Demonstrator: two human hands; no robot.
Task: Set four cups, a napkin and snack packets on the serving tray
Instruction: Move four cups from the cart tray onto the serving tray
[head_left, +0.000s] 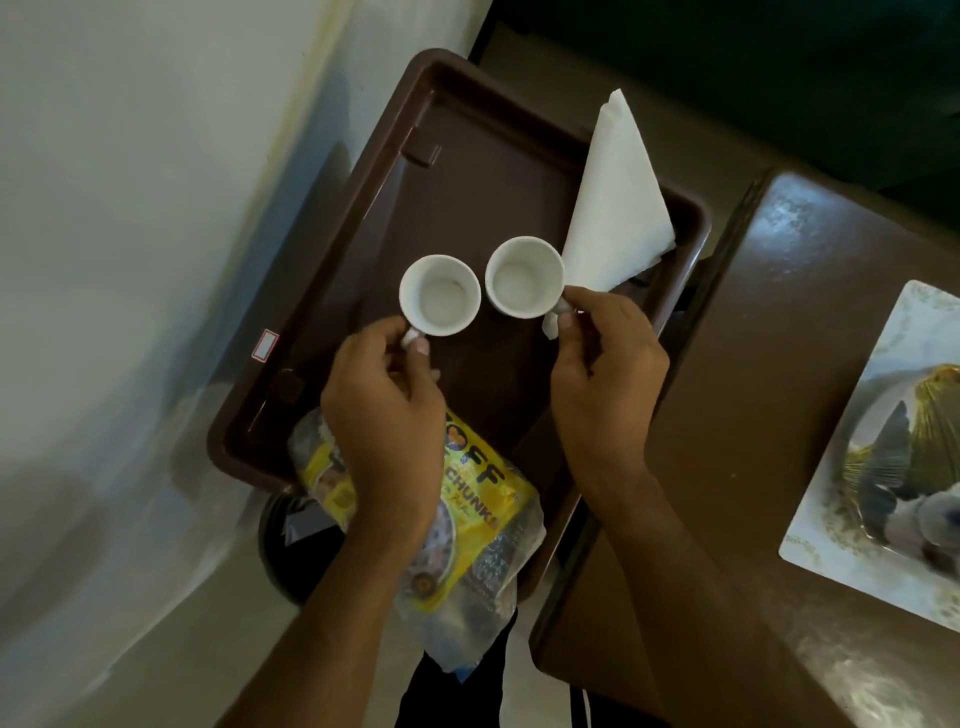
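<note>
A brown serving tray (483, 176) fills the middle of the view. Over it I hold two empty white cups by their handles. My left hand (382, 410) pinches the handle of the left cup (440, 295). The right cup (524, 277) is held the same way by my right hand (605, 374). I cannot tell whether the cups touch the tray floor. A folded white napkin (618, 208) leans on the tray's right rim. Yellow snack packets (467, 509) in clear wrap lie at the tray's near end, partly under my left forearm.
A brown table (779, 332) stands to the right and carries a white plate with a fish picture (893, 467). A pale wall runs along the left. A dark round stool or bin (285, 545) shows under the tray's near corner.
</note>
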